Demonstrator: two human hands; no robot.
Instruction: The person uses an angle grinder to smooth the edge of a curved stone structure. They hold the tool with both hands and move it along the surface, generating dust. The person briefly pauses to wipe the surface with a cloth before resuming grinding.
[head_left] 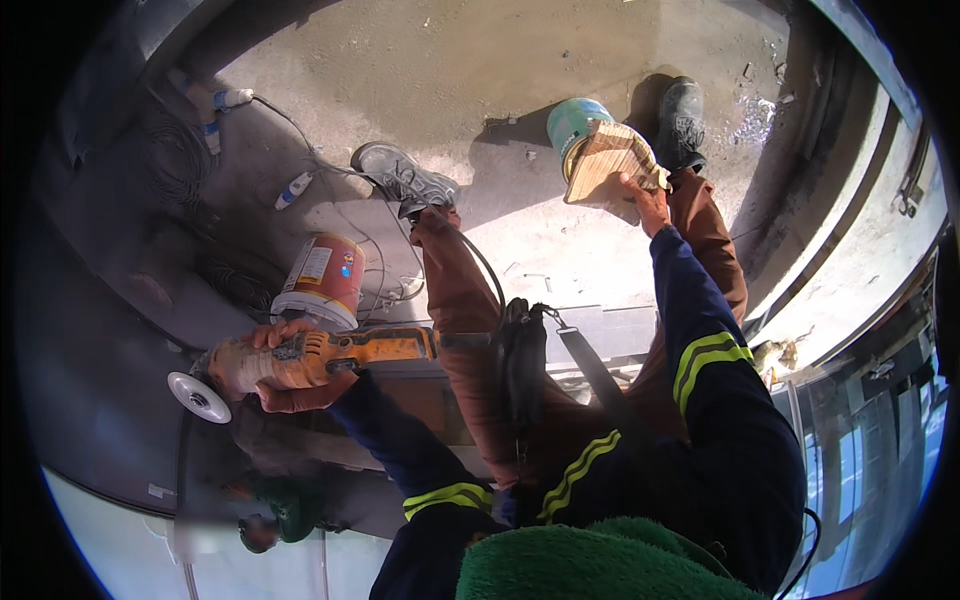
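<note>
Left hand (300, 398) clamped around the grinder (300, 361), right hand (650, 207) gripping the wood (605, 160), well apart; red bucket (328, 272) and green can (572, 122) sit on the floor (470, 85)

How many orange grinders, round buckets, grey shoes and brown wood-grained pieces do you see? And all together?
Long orange power grinder: 1
Round red bucket and round teal bucket: 2
Grey left shoe and grey right shoe: 2
Flat brown wood-grained piece: 1
Total: 6
</note>
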